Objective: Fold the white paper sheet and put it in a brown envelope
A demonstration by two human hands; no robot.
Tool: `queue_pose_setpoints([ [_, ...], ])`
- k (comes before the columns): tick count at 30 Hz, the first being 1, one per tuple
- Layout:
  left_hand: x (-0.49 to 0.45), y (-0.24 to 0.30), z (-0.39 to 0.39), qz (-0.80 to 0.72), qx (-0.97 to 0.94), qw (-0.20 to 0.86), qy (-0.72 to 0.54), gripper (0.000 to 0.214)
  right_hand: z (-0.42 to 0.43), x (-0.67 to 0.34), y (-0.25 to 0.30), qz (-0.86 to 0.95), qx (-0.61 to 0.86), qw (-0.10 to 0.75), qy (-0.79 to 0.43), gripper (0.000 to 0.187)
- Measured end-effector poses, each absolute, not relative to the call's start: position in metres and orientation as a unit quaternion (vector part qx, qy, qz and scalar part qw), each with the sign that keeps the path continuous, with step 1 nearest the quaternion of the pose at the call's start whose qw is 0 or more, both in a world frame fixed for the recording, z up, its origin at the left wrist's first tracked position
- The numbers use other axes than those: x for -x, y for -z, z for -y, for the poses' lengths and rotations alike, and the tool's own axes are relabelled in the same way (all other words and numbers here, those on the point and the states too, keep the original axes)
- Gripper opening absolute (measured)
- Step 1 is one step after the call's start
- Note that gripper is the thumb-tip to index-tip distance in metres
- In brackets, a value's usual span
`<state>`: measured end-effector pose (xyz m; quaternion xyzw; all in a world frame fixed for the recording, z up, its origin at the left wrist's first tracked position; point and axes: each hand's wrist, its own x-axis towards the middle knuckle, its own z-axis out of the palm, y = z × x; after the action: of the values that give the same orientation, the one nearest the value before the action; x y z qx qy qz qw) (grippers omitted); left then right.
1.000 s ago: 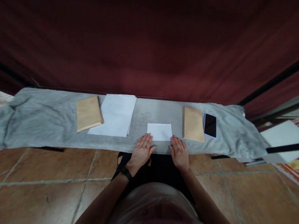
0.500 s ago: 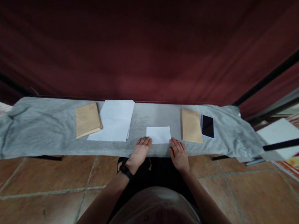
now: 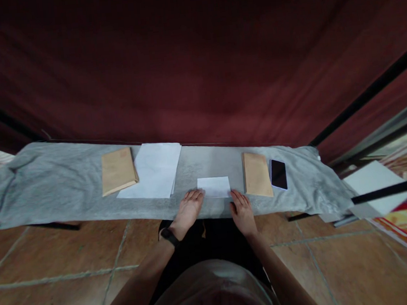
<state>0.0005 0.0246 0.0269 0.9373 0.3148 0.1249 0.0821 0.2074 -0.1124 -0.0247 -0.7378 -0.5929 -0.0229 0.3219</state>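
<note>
A small white sheet of paper, perhaps folded, lies flat on the grey cloth near the front edge. My left hand rests palm down, its fingertips at the paper's left edge; a dark band circles that wrist. On the other side, the fingertips of my right hand touch the paper's lower right corner. Both hands have their fingers stretched out and grip nothing. To the left are larger white sheets, partly under a stack of brown envelopes. Another stack of brown envelopes lies to the right.
A phone with a dark screen lies right of the right-hand envelopes. Grey cloth covers the narrow table. Behind it hangs a dark red curtain. A black bar and a white board stand at the right.
The view has shifted slightly, so the table sits a little lower. Both hands stay at the small paper's edges; nothing has been taken hold of or let go.
</note>
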Motion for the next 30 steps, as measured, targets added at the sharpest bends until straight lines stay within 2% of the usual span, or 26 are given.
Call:
queue_pose_setpoints([
  [4,-0.002,-0.035,-0.027,-0.324,-0.895,0.197,-0.234,0.023,0.104,-0.213,0.012,0.569,0.729,0.381,-0.012,0.039],
  [10,-0.014,-0.044,-0.040,-0.411,-0.721,0.433,-0.352,0.024,0.080,-0.215,-0.006,0.501,0.720,0.462,-0.134,0.030],
  [13,-0.022,-0.043,-0.049,-0.432,-0.634,0.493,-0.410,0.024,0.065,-0.215,-0.008,0.468,0.729,0.464,-0.185,0.038],
  [16,-0.026,-0.038,-0.052,-0.458,-0.568,0.523,-0.440,0.028,0.050,-0.219,-0.009,0.457,0.746,0.451,-0.174,0.045],
  [20,-0.024,-0.024,-0.051,-0.459,-0.546,0.573,-0.404,0.050,0.032,-0.227,-0.009,0.452,0.778,0.418,-0.121,0.045],
  [23,-0.021,-0.011,-0.049,-0.464,-0.585,0.558,-0.363,0.057,0.024,-0.228,-0.007,0.449,0.802,0.385,-0.085,0.041],
  [28,-0.021,0.001,-0.041,-0.507,-0.705,0.414,-0.270,0.053,0.018,-0.224,0.009,0.472,0.814,0.337,-0.034,0.041],
  [30,-0.020,0.000,-0.038,-0.512,-0.735,0.376,-0.237,0.048,0.018,-0.224,0.018,0.521,0.801,0.292,0.038,0.042],
])
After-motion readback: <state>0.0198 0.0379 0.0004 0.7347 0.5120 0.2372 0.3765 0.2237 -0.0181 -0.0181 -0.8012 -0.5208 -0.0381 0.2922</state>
